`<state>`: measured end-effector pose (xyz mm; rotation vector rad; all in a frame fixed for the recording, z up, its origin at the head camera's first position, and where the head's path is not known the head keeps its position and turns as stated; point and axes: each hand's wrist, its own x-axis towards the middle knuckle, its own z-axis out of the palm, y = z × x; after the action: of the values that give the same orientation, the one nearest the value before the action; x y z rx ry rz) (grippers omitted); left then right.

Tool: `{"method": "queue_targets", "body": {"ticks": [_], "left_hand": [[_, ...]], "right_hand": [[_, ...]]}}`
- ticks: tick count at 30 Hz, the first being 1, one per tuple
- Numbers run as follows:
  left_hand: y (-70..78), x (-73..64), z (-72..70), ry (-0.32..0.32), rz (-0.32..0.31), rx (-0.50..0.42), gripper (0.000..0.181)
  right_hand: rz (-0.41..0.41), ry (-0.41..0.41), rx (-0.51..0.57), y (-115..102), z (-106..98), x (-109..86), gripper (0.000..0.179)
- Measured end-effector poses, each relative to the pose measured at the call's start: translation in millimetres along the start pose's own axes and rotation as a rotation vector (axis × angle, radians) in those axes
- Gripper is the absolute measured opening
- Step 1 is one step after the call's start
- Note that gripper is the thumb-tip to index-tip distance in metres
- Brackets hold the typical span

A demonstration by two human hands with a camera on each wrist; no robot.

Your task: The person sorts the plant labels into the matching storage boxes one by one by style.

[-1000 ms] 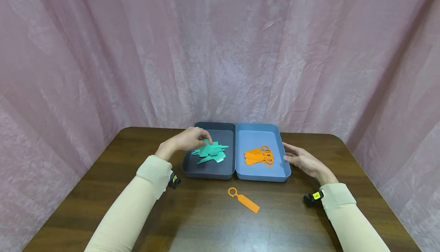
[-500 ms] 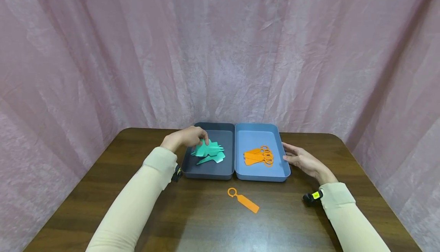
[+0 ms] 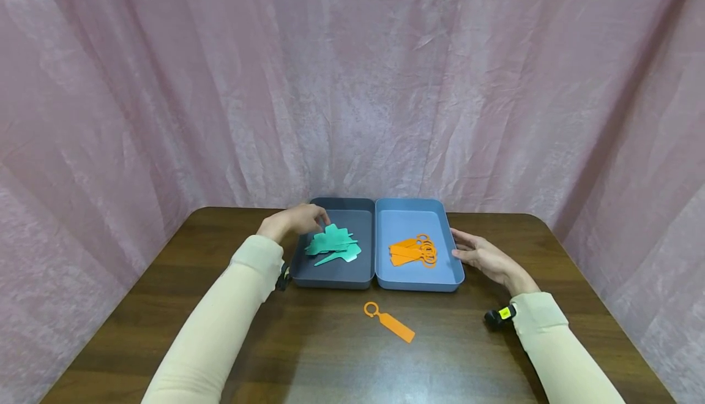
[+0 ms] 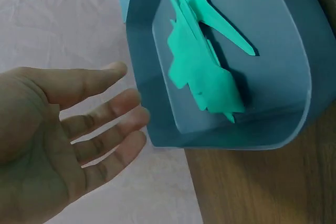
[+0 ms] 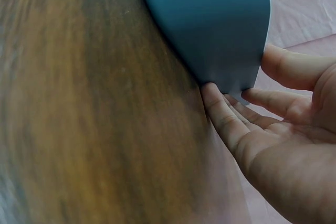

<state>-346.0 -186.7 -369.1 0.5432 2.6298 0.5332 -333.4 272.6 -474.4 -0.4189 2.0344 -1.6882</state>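
Observation:
Several flat green plant labels with pointed stems (image 3: 333, 240) lie heaped in the dark grey tray (image 3: 330, 281). My left hand (image 3: 297, 220) is over that tray's left side, its fingers loosely bent and holding nothing; the left wrist view shows the palm and spread fingers apart from the heap. A fan of orange ring-ended tags (image 3: 413, 251) rests in the light blue tray (image 3: 421, 284). Against the outer right wall of this tray, my right hand (image 3: 490, 260) touches with its fingertips, which the right wrist view shows fairly straight.
One orange ring-ended tag (image 3: 388, 323) lies alone on the wooden table (image 3: 330, 367), in front of the trays. The two trays stand side by side near the table's back edge. A pink curtain (image 3: 352, 86) hangs behind.
My left hand has shifted the green labels a little to the left in the dark tray and let go of them. My right hand has stayed at the blue tray.

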Motion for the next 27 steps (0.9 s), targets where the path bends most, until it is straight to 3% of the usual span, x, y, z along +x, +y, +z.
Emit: {"method": "queue_targets", "body": {"ticks": [5, 13, 19, 27], "left_hand": [[0.1, -1.9, -0.3, 0.027, 0.055, -0.02, 0.029], [18.7, -6.0, 0.7, 0.04, 0.155, -0.038, 0.027], [35.2, -13.1, 13.6, 0.049, 0.247, -0.072, 0.025], [52.4, -20.7, 35.1, 0.044, 0.319, -0.094, 0.024]], "right_hand": [[-0.004, 0.001, -0.007, -1, 0, 0.3, 0.074], [-0.001, 0.001, -0.015, 1, -1, -0.7, 0.074], [0.001, 0.0, -0.015, 1, -1, -0.2, 0.074], [0.004, 0.003, -0.008, 1, 0, -0.4, 0.075]]}}
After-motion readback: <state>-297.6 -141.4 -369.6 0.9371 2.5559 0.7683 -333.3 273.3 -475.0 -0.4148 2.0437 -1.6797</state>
